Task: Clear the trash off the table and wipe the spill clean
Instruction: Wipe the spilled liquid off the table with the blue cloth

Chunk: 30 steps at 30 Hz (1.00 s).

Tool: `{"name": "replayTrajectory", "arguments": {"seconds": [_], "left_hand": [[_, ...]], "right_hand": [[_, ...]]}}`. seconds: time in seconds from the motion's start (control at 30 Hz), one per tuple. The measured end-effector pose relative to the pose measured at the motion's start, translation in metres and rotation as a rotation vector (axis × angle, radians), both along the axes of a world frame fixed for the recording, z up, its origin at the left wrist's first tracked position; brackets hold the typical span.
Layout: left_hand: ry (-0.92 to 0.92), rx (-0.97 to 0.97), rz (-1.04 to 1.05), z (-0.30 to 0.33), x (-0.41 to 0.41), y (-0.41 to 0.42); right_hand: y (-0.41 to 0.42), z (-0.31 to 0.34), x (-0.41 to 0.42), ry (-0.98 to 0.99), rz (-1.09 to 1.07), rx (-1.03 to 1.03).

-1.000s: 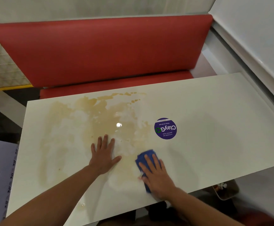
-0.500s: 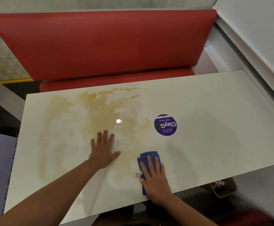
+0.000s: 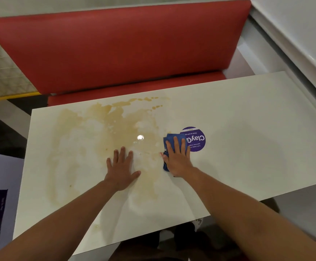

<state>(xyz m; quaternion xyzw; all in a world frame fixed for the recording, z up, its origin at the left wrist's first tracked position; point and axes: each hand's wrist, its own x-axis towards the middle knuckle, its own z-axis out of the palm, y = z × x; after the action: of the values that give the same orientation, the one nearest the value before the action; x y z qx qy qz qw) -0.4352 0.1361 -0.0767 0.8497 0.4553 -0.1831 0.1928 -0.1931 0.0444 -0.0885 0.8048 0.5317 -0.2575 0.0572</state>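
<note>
Right hand (image 3: pixel 177 159) fingers (image 3: pixel 176 146) (straight) press blue cloth (image 3: pixel 172 138).

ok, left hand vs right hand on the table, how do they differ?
The left hand lies bare on the table, inside the brown spill; the right hand presses a blue cloth at the spill's right edge. The right hand reaches farther, beside the purple sticker. Both lie flat, palm down, fingers straight.

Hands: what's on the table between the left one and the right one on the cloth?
Head view: only wet tan spill on the table between left hand and right hand on cloth.
</note>
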Motion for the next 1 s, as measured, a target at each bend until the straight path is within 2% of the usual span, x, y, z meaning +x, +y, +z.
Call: {"name": "replayTrajectory", "arguments": {"seconds": [0.07, 0.17, 0.33, 0.53, 0.63, 0.73, 0.87, 1.0], "left_hand": [[0.004, -0.006, -0.002, 0.001, 0.001, 0.000], [0.005, -0.010, -0.005, 0.001, 0.002, 0.001], [0.007, -0.014, -0.006, -0.001, 0.003, 0.001], [0.009, -0.007, -0.017, -0.001, 0.001, 0.000], [0.021, -0.009, -0.023, 0.000, 0.002, 0.000], [0.019, -0.003, -0.019, 0.002, 0.003, 0.001], [-0.031, 0.070, -0.002, 0.003, 0.010, 0.006], [-0.063, 0.072, -0.027, 0.005, 0.030, 0.018]], "right_hand": [[-0.019, -0.006, -0.011, -0.092, 0.033, 0.067], [-0.069, -0.017, -0.036, -0.099, 0.060, 0.158], [-0.108, -0.019, -0.049, -0.087, 0.093, 0.132], [-0.037, -0.019, -0.013, -0.121, 0.056, 0.158], [0.011, -0.009, 0.010, -0.096, 0.010, 0.099], [0.025, -0.011, 0.015, -0.068, 0.015, 0.080], [-0.022, -0.019, -0.009, -0.126, 0.025, 0.224], [-0.101, -0.020, -0.043, -0.083, 0.074, 0.232]]}}
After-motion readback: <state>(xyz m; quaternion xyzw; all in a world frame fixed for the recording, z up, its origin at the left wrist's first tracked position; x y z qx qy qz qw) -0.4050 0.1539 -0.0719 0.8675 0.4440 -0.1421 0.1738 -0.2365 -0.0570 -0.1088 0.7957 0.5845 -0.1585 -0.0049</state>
